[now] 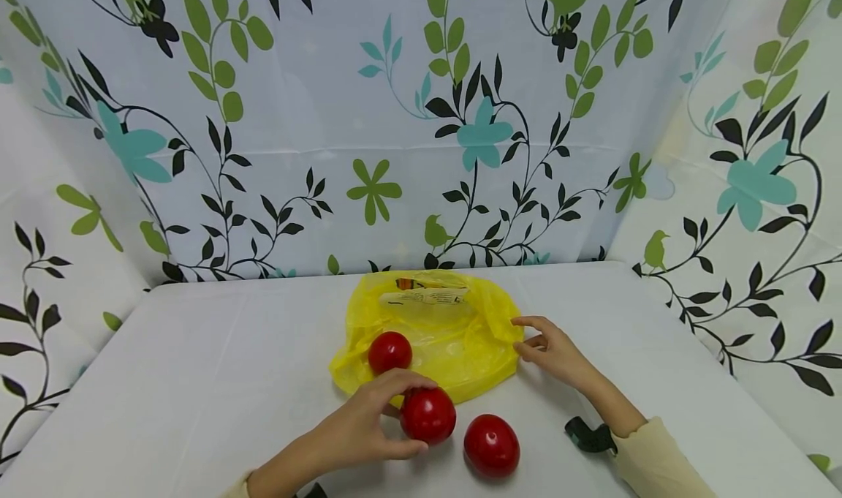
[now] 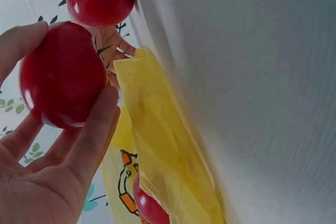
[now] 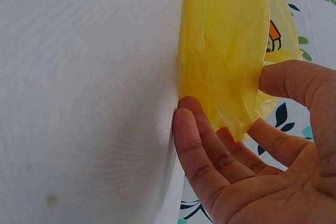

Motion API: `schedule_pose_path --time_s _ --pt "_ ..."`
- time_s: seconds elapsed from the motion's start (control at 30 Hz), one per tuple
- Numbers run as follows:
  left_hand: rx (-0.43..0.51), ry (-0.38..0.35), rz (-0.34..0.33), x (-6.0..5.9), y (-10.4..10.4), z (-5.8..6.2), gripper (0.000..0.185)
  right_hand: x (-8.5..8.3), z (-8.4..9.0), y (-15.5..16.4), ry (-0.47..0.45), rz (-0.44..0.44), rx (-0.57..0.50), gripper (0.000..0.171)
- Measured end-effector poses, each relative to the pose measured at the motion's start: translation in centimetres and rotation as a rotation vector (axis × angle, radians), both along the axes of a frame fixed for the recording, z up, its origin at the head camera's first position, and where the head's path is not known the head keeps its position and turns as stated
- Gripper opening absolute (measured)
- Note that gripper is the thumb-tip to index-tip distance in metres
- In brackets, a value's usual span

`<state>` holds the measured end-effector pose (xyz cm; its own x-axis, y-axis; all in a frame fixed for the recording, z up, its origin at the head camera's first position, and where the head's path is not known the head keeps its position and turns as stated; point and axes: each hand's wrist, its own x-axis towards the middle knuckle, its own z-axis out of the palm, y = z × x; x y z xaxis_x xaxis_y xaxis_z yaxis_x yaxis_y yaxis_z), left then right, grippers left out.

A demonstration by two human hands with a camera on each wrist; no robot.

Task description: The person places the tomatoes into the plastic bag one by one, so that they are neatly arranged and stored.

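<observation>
A crumpled yellow plastic bag lies at the middle of the white table. My left hand grips a shiny red tomato just in front of the bag, thumb below and fingers over its top; the left wrist view shows this held tomato close up. A second tomato sits on the bag's left part. A third tomato rests on the table to the right of the held one. My right hand is at the bag's right edge, fingers fairly straight, thumb and fingers either side of a bag corner.
Floral-patterned cloth walls close in the table at the back and both sides. A black wrist strap sits on my right forearm. Bare white tabletop spreads to the left and right of the bag.
</observation>
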<state>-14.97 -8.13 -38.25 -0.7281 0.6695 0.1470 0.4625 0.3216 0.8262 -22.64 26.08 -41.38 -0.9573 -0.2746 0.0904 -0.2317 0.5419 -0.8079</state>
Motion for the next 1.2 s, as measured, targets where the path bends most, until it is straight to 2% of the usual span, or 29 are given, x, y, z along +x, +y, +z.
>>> schedule_pose_path --time_s 0.27,0.63,1.2 --pt "0.038 0.018 0.071 -0.2 0.1 -0.2 0.057 -0.1 0.1 -0.1 -0.003 0.000 -0.001 0.046" --pt "0.088 0.062 0.088 -0.6 0.4 -0.4 0.058 -0.1 0.2 0.0 -0.002 -0.003 0.002 0.046" --pt "0.096 0.050 0.136 -1.0 0.7 -0.5 0.060 0.0 0.1 0.0 -0.009 -0.011 0.003 0.047"
